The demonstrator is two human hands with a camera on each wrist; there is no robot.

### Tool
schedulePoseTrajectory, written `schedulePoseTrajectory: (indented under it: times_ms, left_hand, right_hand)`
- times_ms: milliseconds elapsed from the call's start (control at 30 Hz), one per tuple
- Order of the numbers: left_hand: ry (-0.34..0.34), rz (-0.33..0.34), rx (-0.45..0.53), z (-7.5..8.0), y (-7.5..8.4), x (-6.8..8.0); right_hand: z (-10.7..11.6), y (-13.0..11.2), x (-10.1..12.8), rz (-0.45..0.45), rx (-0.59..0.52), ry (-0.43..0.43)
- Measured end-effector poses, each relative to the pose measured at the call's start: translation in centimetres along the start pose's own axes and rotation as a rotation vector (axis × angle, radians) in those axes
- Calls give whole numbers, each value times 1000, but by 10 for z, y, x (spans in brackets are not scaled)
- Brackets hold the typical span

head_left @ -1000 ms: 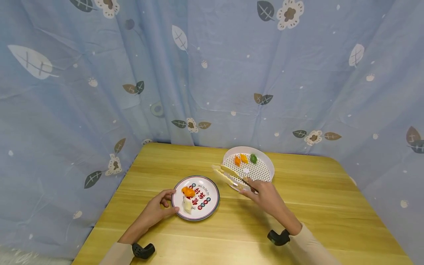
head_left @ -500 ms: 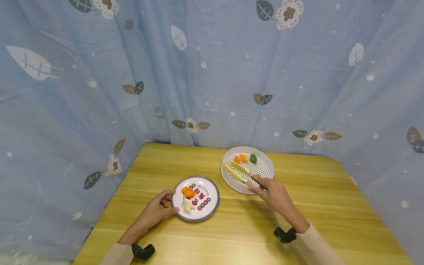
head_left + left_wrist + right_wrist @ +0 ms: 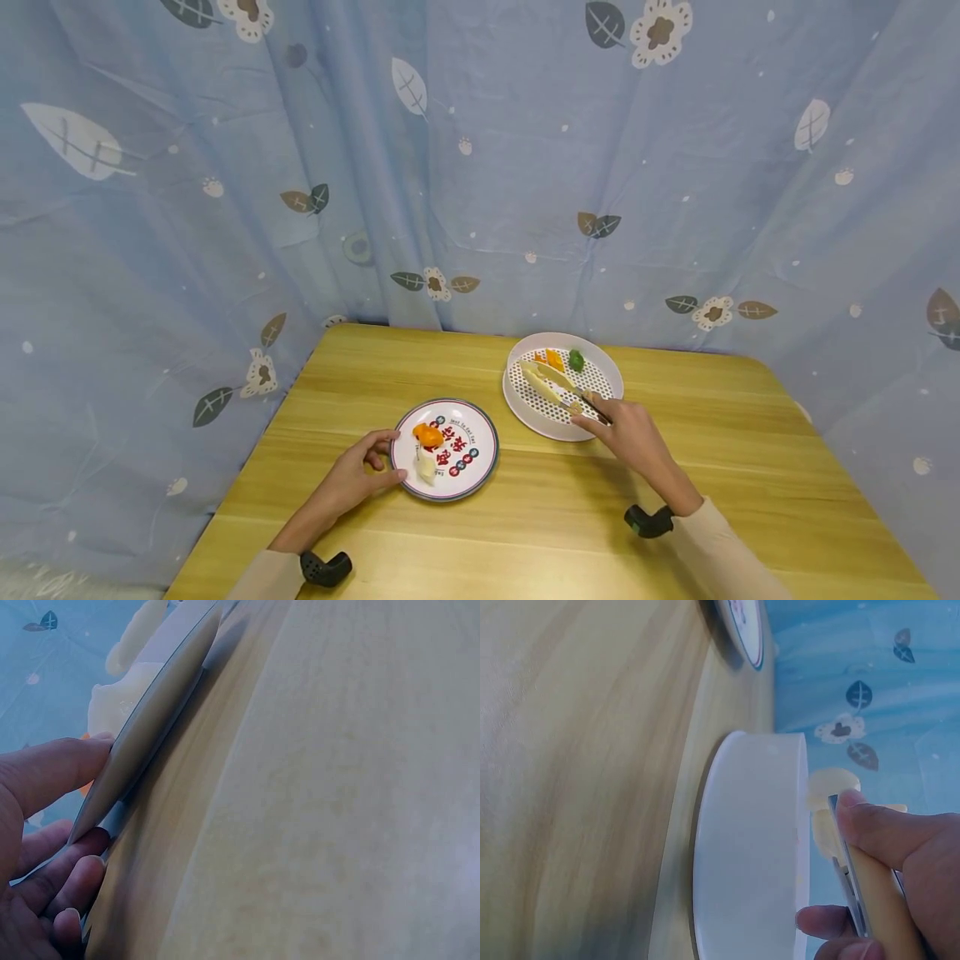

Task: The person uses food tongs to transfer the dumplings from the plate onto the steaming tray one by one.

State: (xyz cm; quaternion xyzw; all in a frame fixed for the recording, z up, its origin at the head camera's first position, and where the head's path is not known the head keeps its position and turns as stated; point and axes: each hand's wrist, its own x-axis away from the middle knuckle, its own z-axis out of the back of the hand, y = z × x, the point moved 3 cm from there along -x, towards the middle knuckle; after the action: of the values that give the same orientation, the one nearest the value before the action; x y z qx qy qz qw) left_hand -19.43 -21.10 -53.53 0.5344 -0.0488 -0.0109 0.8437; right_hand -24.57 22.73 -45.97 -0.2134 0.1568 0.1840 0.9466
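My left hand grips the left rim of a printed round plate that carries an orange piece and a pale piece; in the left wrist view the thumb lies on the plate's rim. My right hand holds cream tongs over a white perforated tray. The tong tips reach toward orange pieces beside a green piece. The right wrist view shows the fingers round the tong handle above the tray's wall.
A wooden table carries both dishes. A blue leaf-patterned curtain hangs close behind the table and along its left and right sides. Black wrist mounts sit on both forearms.
My right hand has carried the tongs from the gap between the dishes to the right and back, over the white tray. The left hand and printed plate have stayed put.
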Motion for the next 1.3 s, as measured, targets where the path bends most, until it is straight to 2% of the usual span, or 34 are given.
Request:
schedulePoseTrajectory:
  times_ms: [533,967,1300]
  left_hand:
    - [10,-4,-9,0,1,1]
    - [26,-4,-10,-1,-1,1]
    - [21,-8,-8,0,2,1]
  right_hand:
    - [-6,6,-22,2,21,-88]
    - [-16,7,-32,52,54,-94]
    - [-22,7,-38,10,81,-147]
